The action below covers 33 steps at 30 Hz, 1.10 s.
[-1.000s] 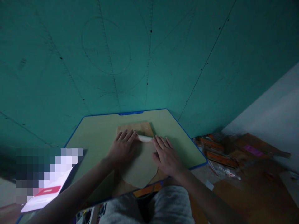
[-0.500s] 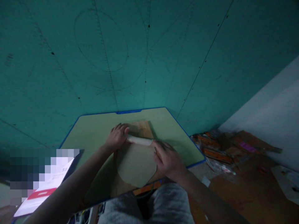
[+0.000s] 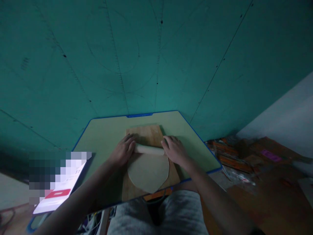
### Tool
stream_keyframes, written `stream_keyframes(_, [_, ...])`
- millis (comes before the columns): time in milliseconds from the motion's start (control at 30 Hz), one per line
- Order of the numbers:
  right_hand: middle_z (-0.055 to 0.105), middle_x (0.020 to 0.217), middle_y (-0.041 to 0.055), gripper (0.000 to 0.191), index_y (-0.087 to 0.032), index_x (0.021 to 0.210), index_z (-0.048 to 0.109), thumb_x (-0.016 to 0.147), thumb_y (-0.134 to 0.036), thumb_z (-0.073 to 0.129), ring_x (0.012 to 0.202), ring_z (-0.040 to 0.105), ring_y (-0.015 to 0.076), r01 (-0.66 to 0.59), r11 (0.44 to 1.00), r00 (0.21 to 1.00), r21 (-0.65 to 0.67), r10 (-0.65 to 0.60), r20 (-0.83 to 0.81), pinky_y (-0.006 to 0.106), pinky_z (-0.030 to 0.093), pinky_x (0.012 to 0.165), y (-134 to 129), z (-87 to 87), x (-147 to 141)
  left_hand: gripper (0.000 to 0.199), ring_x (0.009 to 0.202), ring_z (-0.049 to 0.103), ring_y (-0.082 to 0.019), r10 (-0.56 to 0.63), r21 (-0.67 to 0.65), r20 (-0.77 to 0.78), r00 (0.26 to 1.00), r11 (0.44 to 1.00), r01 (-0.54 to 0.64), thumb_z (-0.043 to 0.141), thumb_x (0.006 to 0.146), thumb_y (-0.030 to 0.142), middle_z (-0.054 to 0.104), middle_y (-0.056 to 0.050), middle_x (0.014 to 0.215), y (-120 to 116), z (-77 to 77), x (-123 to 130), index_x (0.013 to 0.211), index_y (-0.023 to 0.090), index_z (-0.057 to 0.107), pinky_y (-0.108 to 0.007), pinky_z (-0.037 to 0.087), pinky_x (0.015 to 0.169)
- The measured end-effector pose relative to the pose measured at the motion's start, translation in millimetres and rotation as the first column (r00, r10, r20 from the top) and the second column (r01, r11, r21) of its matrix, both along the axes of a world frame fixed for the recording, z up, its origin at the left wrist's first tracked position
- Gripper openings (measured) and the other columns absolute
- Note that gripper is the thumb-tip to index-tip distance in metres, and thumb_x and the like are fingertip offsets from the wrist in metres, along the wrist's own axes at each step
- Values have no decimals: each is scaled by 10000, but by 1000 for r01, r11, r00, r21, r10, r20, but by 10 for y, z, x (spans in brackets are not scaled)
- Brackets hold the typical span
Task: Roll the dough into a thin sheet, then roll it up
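A pale rolling pin (image 3: 149,149) lies crosswise at the far part of a flat, roughly round dough sheet (image 3: 148,171). The pin looks as pale as the dough; whether dough is wrapped round it I cannot tell. My left hand (image 3: 124,150) is closed over its left end, and my right hand (image 3: 174,149) has curled fingers over the right end. Both ends are hidden under the hands. Beneath the dough is a wooden board (image 3: 144,131), whose far part shows beyond the pin.
The board rests on a pale table (image 3: 105,130) with a blue rim, against a green wall (image 3: 137,65). At the left stands a lit screen (image 3: 58,192), partly pixelated. Cardboard and wrapping (image 3: 266,150) lie on the floor at the right.
My right hand has moved from beside the dough's right edge up onto the pin's right end. My left hand stays at the left end. The view has shifted slightly.
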State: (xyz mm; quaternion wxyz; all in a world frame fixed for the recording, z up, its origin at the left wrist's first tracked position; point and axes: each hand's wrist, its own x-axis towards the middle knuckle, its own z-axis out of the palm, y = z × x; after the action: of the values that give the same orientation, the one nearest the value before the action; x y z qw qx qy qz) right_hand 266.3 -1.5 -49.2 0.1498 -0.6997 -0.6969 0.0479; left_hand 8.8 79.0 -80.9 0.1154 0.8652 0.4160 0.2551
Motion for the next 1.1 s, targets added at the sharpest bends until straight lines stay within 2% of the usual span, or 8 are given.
stream_keyframes(167, [685, 1266, 134, 394, -142, 1292, 625, 1062, -357, 388, 1203, 595, 274, -69, 996, 997, 56, 66, 43, 405, 424, 1060, -224, -14, -78, 632, 1439, 455, -292, -34, -132, 5, 999, 991, 34, 220, 1039, 499, 525, -141, 1523, -208, 75, -154, 1419, 140, 575, -506, 377, 1200])
stream_keyframes(300, [668, 1301, 160, 437, -110, 1338, 605, 1060, -360, 379, 1219, 577, 297, -105, 987, 990, 125, 92, 104, 446, 426, 1077, -376, -28, -133, 618, 1445, 448, -297, -10, -134, -14, 1000, 991, 8, 279, 1038, 500, 497, -158, 1545, -370, 103, -237, 1491, 137, 490, -516, 373, 1197])
stream_keyframes(533, [625, 1384, 210, 492, -53, 1391, 565, 1017, -350, 446, 1314, 531, 349, -160, 975, 983, 155, 143, 118, 519, 417, 1124, -726, -86, -240, 618, 1345, 565, -290, 89, -124, 6, 996, 988, -88, 322, 1027, 518, 522, -152, 1525, -750, 198, -285, 1451, 124, 538, -441, 477, 1125])
stream_keyframes(733, [546, 1488, 208, 602, -59, 1516, 409, 956, -262, 503, 1364, 512, 335, -197, 952, 979, 234, 179, 95, 549, 389, 1168, -1176, -218, -410, 544, 1048, 727, -275, 113, -91, 94, 989, 990, -105, 401, 992, 592, 736, -144, 1201, -882, 217, -464, 1143, 176, 718, -386, 596, 901])
stream_keyframes(833, [489, 1543, 199, 636, -99, 1536, 377, 929, -219, 522, 1405, 484, 313, -233, 933, 972, 276, 214, 97, 517, 427, 1152, -1390, -232, -461, 478, 859, 739, -242, 81, -109, 115, 990, 992, -68, 467, 967, 605, 764, -106, 974, -846, 205, -524, 973, 193, 711, -342, 600, 745])
stream_keyframes(933, [471, 1560, 182, 580, -138, 1506, 428, 938, -217, 517, 1425, 467, 303, -290, 911, 957, 293, 284, 63, 494, 484, 1106, -1523, -171, -400, 471, 831, 738, -231, 71, -159, 110, 991, 986, -53, 492, 965, 583, 763, -101, 963, -830, 198, -539, 1089, 179, 700, -320, 598, 697])
stream_keyframes(1000, [542, 1505, 161, 508, -165, 1468, 481, 966, -243, 500, 1368, 532, 290, -268, 915, 958, 300, 285, -12, 471, 532, 1052, -1544, -123, -283, 472, 936, 740, -234, 30, -184, 107, 994, 983, -10, 472, 985, 548, 754, -119, 1094, -846, 199, -554, 1180, 186, 705, -320, 607, 768])
stream_keyframes(1100, [703, 1275, 146, 383, -194, 1337, 608, 1009, -327, 461, 1153, 676, 286, -81, 956, 975, 281, 134, -176, 447, 594, 914, -1514, -111, -64, 440, 1028, 728, -237, -32, -199, 106, 994, 979, 53, 473, 997, 512, 725, -122, 1208, -894, 196, -620, 1171, 215, 748, -308, 602, 837])
